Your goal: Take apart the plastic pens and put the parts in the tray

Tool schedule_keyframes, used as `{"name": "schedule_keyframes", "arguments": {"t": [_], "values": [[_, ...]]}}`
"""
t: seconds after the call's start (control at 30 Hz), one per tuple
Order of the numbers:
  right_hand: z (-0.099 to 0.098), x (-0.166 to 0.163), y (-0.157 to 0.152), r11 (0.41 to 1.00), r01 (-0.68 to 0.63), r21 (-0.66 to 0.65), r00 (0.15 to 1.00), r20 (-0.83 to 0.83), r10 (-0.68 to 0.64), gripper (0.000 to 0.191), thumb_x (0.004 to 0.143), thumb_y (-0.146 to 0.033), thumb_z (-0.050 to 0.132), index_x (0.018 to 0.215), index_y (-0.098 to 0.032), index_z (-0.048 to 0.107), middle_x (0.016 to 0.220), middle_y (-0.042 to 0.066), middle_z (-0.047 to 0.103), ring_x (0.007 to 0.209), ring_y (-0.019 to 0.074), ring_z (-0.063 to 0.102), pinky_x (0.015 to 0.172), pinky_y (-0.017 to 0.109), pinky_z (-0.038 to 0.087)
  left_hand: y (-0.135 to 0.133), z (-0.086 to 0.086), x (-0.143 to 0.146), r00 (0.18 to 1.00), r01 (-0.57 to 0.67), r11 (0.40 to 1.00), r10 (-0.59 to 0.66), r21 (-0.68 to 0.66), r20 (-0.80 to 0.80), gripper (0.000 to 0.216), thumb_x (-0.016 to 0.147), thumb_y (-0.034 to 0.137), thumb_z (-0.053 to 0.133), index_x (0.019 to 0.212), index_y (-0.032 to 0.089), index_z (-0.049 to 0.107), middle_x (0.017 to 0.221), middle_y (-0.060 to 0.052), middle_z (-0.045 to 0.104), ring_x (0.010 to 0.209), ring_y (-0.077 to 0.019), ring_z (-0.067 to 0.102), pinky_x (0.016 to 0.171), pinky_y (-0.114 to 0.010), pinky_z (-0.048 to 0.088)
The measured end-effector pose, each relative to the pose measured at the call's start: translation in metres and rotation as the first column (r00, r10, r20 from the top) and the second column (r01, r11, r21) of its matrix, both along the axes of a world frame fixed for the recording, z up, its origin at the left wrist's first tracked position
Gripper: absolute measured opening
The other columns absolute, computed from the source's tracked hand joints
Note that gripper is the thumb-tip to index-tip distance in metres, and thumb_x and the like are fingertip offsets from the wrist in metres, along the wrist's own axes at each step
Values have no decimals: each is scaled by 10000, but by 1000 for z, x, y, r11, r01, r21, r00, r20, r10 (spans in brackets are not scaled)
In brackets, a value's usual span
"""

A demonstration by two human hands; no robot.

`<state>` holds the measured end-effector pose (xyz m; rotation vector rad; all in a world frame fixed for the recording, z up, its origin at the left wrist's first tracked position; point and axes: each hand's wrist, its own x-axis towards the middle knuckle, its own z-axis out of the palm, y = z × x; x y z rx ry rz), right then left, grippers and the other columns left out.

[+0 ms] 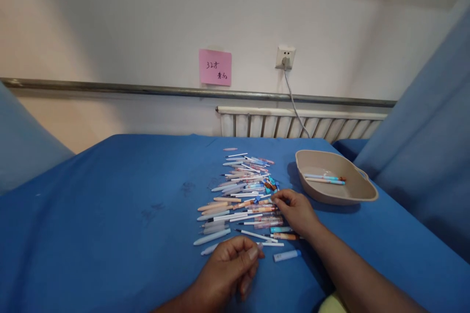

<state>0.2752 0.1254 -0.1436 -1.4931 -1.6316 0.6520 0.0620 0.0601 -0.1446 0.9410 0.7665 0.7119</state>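
Blue-covered desk (110,205) fills lower frame.

Pen pile (242,195), centre frame: approx. several dozen pens and refills, white, peach and pale blue barrels, laid mostly crosswise. Print on barrels too small to read.

Right hand (295,211), centre-right: rests on right edge of pile, fingers bent down, narrow, tips touching pens. Cannot tell if any pen is gripped.

Left hand (229,266), lower centre, just below pile: curled narrow, thumb pressed to forefinger. Contents, if any, not visible. A white pen of the pile lies just beside its knuckles.

White tube w/ blue end (287,255) lies alone on desk, betw. both forearms, apart from pile.

Beige tray (362,190), right of pile, near right hand, not touching: holds two pens (325,179), pale blue/peach, side by side.

Wall, upper centre: pink sticky note (215,67), handwritten, top line reads approx. "32" plus one character; second line illegible. Socket (285,57) to its right, plug in, grey cable (293,102) hanging down to radiator (293,124).
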Motion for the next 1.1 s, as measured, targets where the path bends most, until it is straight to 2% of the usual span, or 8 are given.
{"name": "schedule_keyframes", "arguments": {"t": [0.23, 0.43, 0.53, 0.67, 0.87, 1.0, 1.1], "values": [[3, 0, -2, 999, -37, 12, 981, 192, 34, 157, 768, -148, 583, 814, -233, 706, 903, 35, 699, 929, 228, 608, 865, 363, 412, -1, 6, 2, 1000, -15, 1000, 14, -12, -23, 393, 674, 527, 732, 730, 161, 601, 456, 68, 504, 283, -43, 345, 331, -174, 294], [12, -5, -8, 996, -33, 78, 967, 253, 12, 153, 788, -116, 584, 867, -213, 672, 960, 48, 666, 954, 220, 574, 889, 367, 393, -2, 14, 2, 999, -35, 999, 35, -9, -22, 381, 681, 515, 733, 735, 156, 620, 470, 68, 501, 291, -39, 340, 333, -172, 309], [15, -8, -12, 984, -129, 119, 949, 301, 88, 120, 822, -147, 582, 862, -219, 670, 908, 39, 654, 912, 204, 573, 855, 341, 411, -1, 11, 3, 1000, -23, 1000, 22, -6, -12, 388, 680, 524, 731, 739, 157, 621, 470, 69, 504, 282, -42, 345, 326, -174, 316], [12, -8, -13, 970, -238, 41, 911, 356, 208, 137, 835, -160, 581, 874, -231, 692, 872, 44, 650, 887, 200, 578, 809, 317, 429, 1, 8, 4, 1000, 3, 1000, -3, -14, -11, 403, 663, 536, 738, 739, 160, 616, 471, 64, 518, 275, -46, 343, 310, -179, 313], [15, -7, -11, 990, -121, 70, 963, 250, 100, 132, 810, -138, 567, 878, -197, 664, 883, 47, 648, 818, 183, 590, 735, 289, 436, -2, 17, 4, 999, -20, 999, 19, -44, -28, 379, 671, 507, 746, 737, 156, 621, 469, 63, 509, 299, -42, 341, 341, -177, 294], [18, -10, -13, 981, -189, 34, 967, 178, 180, 129, 808, -148, 547, 765, -209, 652, 752, 6, 658, 713, 160, 594, 649, 259, 423, -4, 27, 3, 997, -82, 992, 81, -100, -16, 335, 683, 453, 756, 753, 148, 635, 508, 55, 518, 337, -35, 349, 364, -173, 271], [13, -9, -10, 984, -179, 20, 974, 143, 174, 132, 809, -162, 540, 788, -214, 659, 749, -1, 670, 716, 158, 605, 645, 252, 430, -4, 33, 3, 993, -113, 982, 115, -150, 5, 324, 672, 428, 769, 744, 145, 631, 510, 58, 504, 343, -32, 327, 370, -180, 254]]}}
